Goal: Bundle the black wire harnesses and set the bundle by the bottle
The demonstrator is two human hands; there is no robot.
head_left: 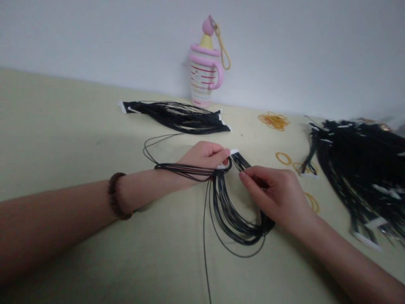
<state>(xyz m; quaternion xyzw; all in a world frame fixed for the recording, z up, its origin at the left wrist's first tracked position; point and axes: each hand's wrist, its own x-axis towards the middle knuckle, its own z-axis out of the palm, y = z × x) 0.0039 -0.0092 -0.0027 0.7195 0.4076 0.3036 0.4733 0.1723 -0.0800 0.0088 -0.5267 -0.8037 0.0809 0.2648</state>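
Pinching a black wire harness (pixel 230 215) in head view. Left hand (pixel 202 157) has fingers closed narrow on its white connector (pixel 233 152); right hand (pixel 272 198) has fingers closed narrow on the wires just beside that connector. Harness loops hang down onto a pale green cloth (pixel 63 126). Beyond the harness: a second wire bundle (pixel 177 118) and a pink-striped cup toy (pixel 204 71). Right of the harness: rubber bands (pixel 283 158) and a large wire pile (pixel 357 169). Bead bracelet (pixel 115 196) on left wrist.
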